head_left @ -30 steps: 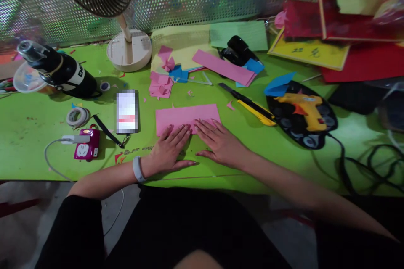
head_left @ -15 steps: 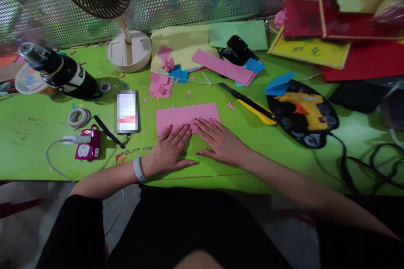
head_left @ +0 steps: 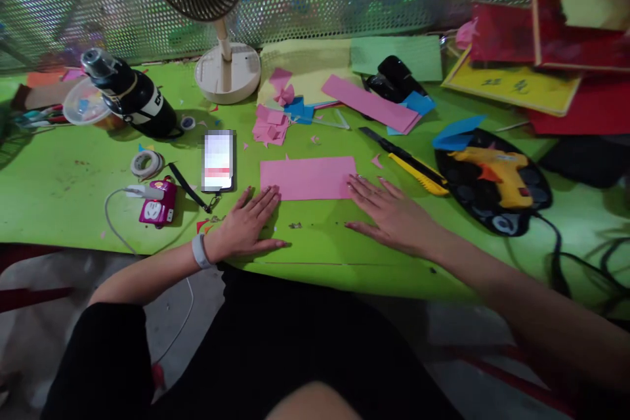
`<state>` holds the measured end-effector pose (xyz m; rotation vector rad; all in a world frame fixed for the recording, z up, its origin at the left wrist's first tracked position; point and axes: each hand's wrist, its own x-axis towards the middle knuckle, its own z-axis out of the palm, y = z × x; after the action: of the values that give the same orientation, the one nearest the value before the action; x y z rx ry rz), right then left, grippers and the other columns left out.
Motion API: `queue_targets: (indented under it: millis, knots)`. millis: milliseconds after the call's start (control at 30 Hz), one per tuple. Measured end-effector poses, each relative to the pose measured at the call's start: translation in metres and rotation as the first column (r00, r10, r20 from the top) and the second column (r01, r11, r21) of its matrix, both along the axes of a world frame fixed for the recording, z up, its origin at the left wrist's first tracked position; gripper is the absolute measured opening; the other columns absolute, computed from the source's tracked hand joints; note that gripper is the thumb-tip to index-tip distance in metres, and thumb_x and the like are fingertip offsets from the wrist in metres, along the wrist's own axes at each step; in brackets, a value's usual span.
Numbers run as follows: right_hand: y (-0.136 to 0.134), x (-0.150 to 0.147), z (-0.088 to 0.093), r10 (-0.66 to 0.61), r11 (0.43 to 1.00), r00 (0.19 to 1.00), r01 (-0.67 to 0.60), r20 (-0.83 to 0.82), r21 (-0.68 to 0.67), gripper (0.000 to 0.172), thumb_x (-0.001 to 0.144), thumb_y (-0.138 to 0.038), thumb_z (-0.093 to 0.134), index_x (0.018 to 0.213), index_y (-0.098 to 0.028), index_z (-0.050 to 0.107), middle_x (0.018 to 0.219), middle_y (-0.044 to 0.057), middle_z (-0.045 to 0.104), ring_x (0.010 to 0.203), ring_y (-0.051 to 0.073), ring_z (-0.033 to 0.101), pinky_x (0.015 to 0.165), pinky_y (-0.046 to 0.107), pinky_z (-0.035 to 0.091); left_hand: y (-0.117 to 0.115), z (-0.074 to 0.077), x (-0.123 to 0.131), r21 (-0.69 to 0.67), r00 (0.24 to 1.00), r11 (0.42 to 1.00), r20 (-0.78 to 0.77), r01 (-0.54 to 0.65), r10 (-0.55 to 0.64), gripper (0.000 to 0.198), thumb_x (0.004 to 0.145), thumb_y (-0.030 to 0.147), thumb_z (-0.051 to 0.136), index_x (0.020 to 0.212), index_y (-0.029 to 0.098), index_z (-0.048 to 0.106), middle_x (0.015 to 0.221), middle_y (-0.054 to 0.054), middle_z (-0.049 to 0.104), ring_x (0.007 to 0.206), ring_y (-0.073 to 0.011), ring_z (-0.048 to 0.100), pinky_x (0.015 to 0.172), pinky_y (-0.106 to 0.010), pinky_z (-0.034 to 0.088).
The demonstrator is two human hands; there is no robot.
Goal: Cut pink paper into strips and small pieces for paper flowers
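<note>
A pink paper strip [head_left: 310,177] lies flat on the green table in front of me, its long side running left to right. My left hand [head_left: 246,223] rests with outstretched fingers, the tips on the paper's lower left corner. On the other side my right hand [head_left: 388,213] is spread flat, fingertips touching the lower right corner. Neither hand grips anything. Just beyond the paper lie small pink paper pieces [head_left: 270,126], and a yellow utility knife [head_left: 413,167] lies to its right.
A phone [head_left: 218,161], tape roll [head_left: 146,164] and purple plug adapter [head_left: 158,203] lie at left. Behind them stand a bottle [head_left: 140,102] and a fan [head_left: 226,75]. A yellow glue gun [head_left: 497,174] sits on a black tray at right, its cord trailing. Folded pink paper [head_left: 371,104] lies farther back.
My hands have slid apart along the paper, from near its middle to its two lower corners. The view has shifted, so the table's things appear farther right.
</note>
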<state>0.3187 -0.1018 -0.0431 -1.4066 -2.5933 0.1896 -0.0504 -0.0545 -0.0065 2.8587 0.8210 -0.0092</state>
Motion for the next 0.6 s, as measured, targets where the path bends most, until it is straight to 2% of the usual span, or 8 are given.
queue_targets:
  millis: [67, 133, 200, 267, 300, 367, 467, 600]
  knots:
    - [0.011, -0.007, 0.018, -0.090, 0.996, 0.993, 0.091, -0.072, 0.001, 0.077, 0.103, -0.067, 0.032, 0.162, -0.018, 0.037, 0.156, 0.015, 0.052, 0.145, 0.036, 0.048, 0.121, 0.061, 0.036, 0.000, 0.001, -0.001, -0.010, 1.000, 1.000, 0.000, 0.001, -0.001, 0.105, 0.096, 0.081, 0.028, 0.166, 0.012, -0.010, 0.172, -0.017, 0.014, 0.161, -0.0287, 0.016, 0.131, -0.050, 0.006]
    - [0.029, -0.024, 0.034, -0.244, 0.970, 0.955, 0.239, -0.167, -0.052, 0.066, 0.104, -0.064, 0.033, 0.139, -0.018, 0.066, 0.128, 0.016, 0.073, 0.121, 0.036, 0.067, 0.107, 0.060, 0.050, 0.001, 0.001, -0.001, -0.021, 1.000, 1.000, -0.005, 0.002, -0.002, 0.103, 0.097, 0.081, 0.026, 0.167, 0.012, -0.006, 0.172, -0.018, 0.014, 0.161, -0.0289, 0.017, 0.131, -0.050, 0.004]
    - [0.052, -0.048, 0.044, -0.281, 0.931, 0.936, 0.212, -0.213, -0.296, 0.065, 0.102, -0.069, 0.037, 0.110, -0.019, 0.077, 0.091, 0.014, 0.079, 0.082, 0.029, 0.076, 0.081, 0.052, 0.062, 0.002, 0.000, 0.000, -0.029, 1.000, 1.000, -0.014, -0.005, 0.004, 0.103, 0.097, 0.081, 0.025, 0.167, 0.012, -0.001, 0.172, -0.018, 0.014, 0.161, -0.0292, 0.017, 0.131, -0.051, 0.003]
    - [0.073, -0.073, 0.046, -0.259, 0.774, 0.945, 0.080, -0.199, -0.628, 0.063, 0.099, -0.070, 0.045, 0.087, -0.017, 0.076, 0.070, 0.011, 0.074, 0.060, 0.022, 0.071, 0.063, 0.041, 0.062, 0.002, 0.000, 0.001, -0.035, 1.000, 0.999, -0.021, -0.016, 0.015, 0.103, 0.096, 0.082, 0.025, 0.167, 0.011, 0.001, 0.172, -0.019, 0.014, 0.161, -0.0295, 0.017, 0.131, -0.051, 0.003]
    - [0.082, -0.085, 0.045, -0.268, 0.674, 0.947, 0.053, -0.177, -0.737, 0.059, 0.097, -0.068, 0.051, 0.081, -0.016, 0.074, 0.065, 0.009, 0.072, 0.055, 0.020, 0.069, 0.059, 0.037, 0.061, 0.002, 0.000, 0.001, -0.036, 1.000, 0.999, -0.023, -0.020, 0.019, 0.104, 0.096, 0.083, 0.025, 0.167, 0.011, 0.001, 0.172, -0.019, 0.014, 0.161, -0.0296, 0.018, 0.131, -0.051, 0.003]
    - [0.094, -0.102, 0.042, -0.307, 0.533, 0.943, 0.060, -0.128, -0.844, 0.052, 0.094, -0.062, 0.063, 0.071, -0.015, 0.069, 0.057, 0.007, 0.068, 0.050, 0.016, 0.066, 0.054, 0.032, 0.057, 0.001, 0.000, 0.001, -0.035, 0.999, 0.999, -0.027, -0.022, 0.021, 0.104, 0.095, 0.083, 0.025, 0.167, 0.011, 0.000, 0.172, -0.019, 0.014, 0.160, -0.0298, 0.018, 0.130, -0.051, 0.003]
    - [0.100, -0.106, 0.041, -0.341, 0.438, 0.938, 0.097, -0.065, -0.894, 0.051, 0.087, -0.059, 0.074, 0.063, -0.015, 0.064, 0.053, 0.005, 0.066, 0.046, 0.014, 0.063, 0.053, 0.028, 0.054, 0.000, 0.001, 0.001, -0.036, 0.999, 0.999, -0.030, -0.025, 0.024, 0.106, 0.095, 0.083, 0.026, 0.167, 0.012, -0.005, 0.172, -0.019, 0.013, 0.161, -0.0300, 0.017, 0.131, -0.051, 0.002]
    - [0.098, -0.076, 0.043, -0.362, 0.385, 0.932, 0.154, 0.004, -0.910, 0.054, 0.081, -0.063, 0.078, 0.060, -0.016, 0.062, 0.054, 0.006, 0.066, 0.046, 0.013, 0.062, 0.051, 0.027, 0.051, 0.000, 0.000, -0.001, -0.028, 1.000, 0.999, -0.016, -0.016, 0.015, 0.105, 0.095, 0.082, 0.028, 0.166, 0.016, -0.013, 0.172, -0.017, 0.014, 0.160, -0.0305, 0.018, 0.131, -0.052, 0.001]
